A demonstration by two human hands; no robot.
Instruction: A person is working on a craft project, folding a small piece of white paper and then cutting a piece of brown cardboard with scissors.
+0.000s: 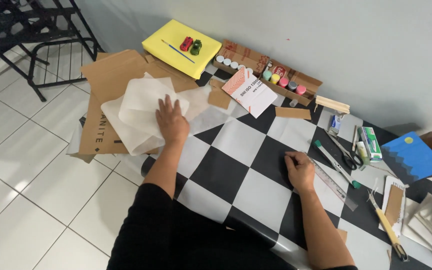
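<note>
White paper under left hand; right hand by ruler.

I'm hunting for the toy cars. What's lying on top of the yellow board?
On the yellow board lie a red toy car, a green toy car and a thin blue paintbrush. Anything beneath the board is hidden.

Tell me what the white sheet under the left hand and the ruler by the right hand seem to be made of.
The white sheet under the left hand looks like thin, matte, translucent paper: it creases softly and folds over itself. The ruler beside the right hand looks like metal or clear plastic, greyish with a slight sheen; the picture leaves it open.
</note>
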